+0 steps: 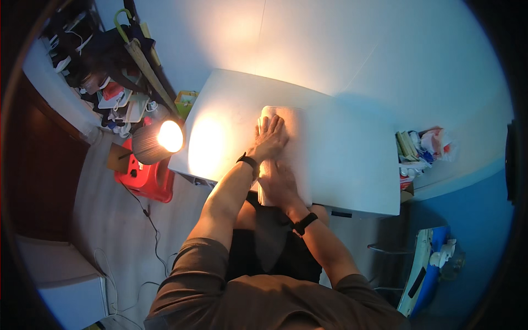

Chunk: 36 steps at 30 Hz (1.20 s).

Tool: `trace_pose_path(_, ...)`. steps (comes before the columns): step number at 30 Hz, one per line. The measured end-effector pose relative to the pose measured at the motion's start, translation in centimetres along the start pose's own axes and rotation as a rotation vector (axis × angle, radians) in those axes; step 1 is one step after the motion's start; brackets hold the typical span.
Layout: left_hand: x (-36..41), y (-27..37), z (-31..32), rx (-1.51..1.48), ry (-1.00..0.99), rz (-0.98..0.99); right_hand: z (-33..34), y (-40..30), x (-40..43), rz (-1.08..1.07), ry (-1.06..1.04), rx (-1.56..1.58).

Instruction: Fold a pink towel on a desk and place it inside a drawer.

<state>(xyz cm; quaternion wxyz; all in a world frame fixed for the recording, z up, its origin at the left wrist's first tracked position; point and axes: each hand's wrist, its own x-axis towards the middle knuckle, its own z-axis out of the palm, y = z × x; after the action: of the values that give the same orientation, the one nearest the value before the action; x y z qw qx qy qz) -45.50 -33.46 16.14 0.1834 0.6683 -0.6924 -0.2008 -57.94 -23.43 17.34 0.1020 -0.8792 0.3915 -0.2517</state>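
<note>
A pale towel (299, 156), folded into a long thick strip, lies on a white table (354, 156) and reaches its near edge. Layered folds show along the towel's left side. My left hand (270, 140) rests flat on its upper half with the fingers spread. Closer to me, my right hand (280, 183) lies palm down across the lower half, slightly blurred, thumb towards the left side. Neither hand grips the cloth. Each wrist has a black band.
A lit lamp (154, 142) stands left of the table by a red plastic stool (146, 177), its cord (150, 222) trailing over the floor. Umbrellas (148, 70) and a cluttered rack (111, 86) are at upper left. Bagged items (433, 144) sit beyond the table's right end.
</note>
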Motion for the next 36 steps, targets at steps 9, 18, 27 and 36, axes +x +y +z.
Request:
trace_pose_path(9, 0.5, -0.6, 0.9, 0.001, 0.08, 0.018, -0.4, -0.4, 0.0, -0.017, 0.035, 0.012)
trace_pose_path(18, 0.0, -0.1, 0.9, -0.02, 0.166, -0.002, -0.5, -0.5, -3.1, -0.119, -0.021, -0.08)
trace_pose_path(27, -3.4, 0.8, 0.6, -0.042, 0.204, -0.004, -4.0, 5.6, -3.8, 0.004, 0.091, 0.227)
trace_pose_path(36, -10.4, 1.2, 2.0, -0.42, 0.234, -0.223, -4.6, 7.5, -2.2, 0.715, -0.059, 1.135)
